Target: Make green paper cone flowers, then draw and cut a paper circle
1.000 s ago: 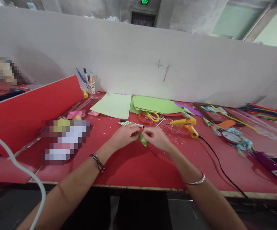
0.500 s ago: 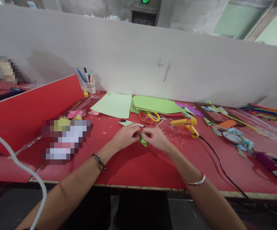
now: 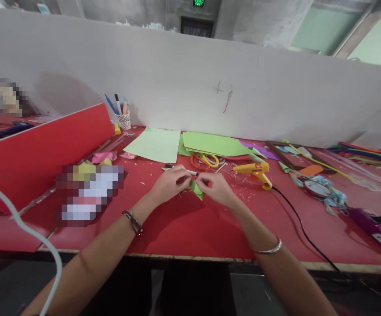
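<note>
A small piece of green paper is between my two hands, above the red tabletop. My right hand pinches it from the right with thumb and forefinger. On the other side my left hand has its thumb and fingertips closed at the paper's left edge. The fingers partly hide the piece, so its full shape cannot be made out. Just behind the hands lies a white marker with a black cap, partly covered by my left hand.
A yellow hot glue gun lies right of my hands, its black cord running off the table edge. Behind are green paper sheets, a pale sheet and yellow-handled scissors. A pen cup stands by the white partition.
My left hand has shifted slightly left and its fingers have loosened a little, showing more of the green paper and the marker. The right hand stays almost in place.
</note>
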`<move>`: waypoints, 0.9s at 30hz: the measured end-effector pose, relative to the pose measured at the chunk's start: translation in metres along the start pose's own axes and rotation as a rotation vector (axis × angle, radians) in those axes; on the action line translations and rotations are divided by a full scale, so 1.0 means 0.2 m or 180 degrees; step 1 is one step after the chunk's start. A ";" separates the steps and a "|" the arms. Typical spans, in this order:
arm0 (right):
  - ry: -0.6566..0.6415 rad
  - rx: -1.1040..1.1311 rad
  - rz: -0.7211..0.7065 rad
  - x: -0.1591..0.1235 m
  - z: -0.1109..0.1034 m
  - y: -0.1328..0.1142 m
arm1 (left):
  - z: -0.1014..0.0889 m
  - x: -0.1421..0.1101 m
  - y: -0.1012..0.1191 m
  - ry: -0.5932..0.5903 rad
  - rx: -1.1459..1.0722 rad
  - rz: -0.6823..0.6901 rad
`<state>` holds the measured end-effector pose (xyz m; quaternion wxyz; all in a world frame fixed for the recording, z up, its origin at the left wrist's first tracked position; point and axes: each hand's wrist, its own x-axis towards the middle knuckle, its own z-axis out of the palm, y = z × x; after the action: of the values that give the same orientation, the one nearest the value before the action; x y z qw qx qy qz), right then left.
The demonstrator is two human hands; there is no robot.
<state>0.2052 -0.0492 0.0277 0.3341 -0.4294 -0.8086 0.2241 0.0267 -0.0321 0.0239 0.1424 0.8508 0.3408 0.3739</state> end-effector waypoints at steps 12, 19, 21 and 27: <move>0.0037 -0.0068 -0.0045 0.00 0.00 0.02 | -0.02 0.00 -0.05 -0.0276 0.0260 -0.0234; 0.0124 -0.0093 -0.0048 0.00 -0.01 0.00 | -0.04 0.00 -0.04 0.0200 0.0376 -0.0807; 0.0121 -0.0093 -0.0060 0.00 -0.01 0.00 | -0.04 0.01 -0.04 0.0366 0.0023 -0.0981; 0.0133 -0.0101 -0.0045 0.00 0.00 0.00 | -0.05 0.03 -0.08 0.1022 -0.1839 -0.1928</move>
<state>0.2062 -0.0488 0.0275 0.3456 -0.4335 -0.8079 0.1999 0.0153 -0.0178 0.0254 0.4225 0.5691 0.4739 0.5224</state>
